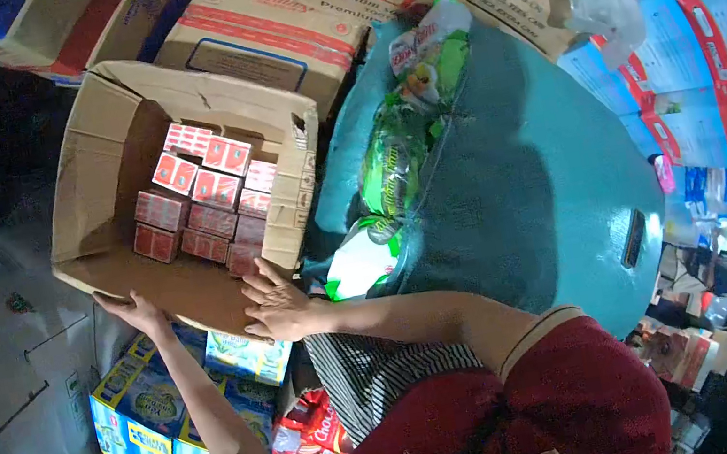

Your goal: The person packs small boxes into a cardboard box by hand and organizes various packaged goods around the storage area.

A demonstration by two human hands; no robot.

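Observation:
An open cardboard box stands tilted toward me, with several small red-and-white packs stacked inside it. My left hand holds the box's near left edge, its fingers partly hidden under the cardboard. At the near right edge, my right hand grips the rim with its fingers reaching over onto the inside. Close to my right hand is a white-and-green pack on a teal surface.
Dark green bottles in plastic wrap lie along the teal surface. Blue-and-yellow cartons and a red bag sit below the box. Large printed cartons stand behind it. Blue-and-red packs hang or stack at right.

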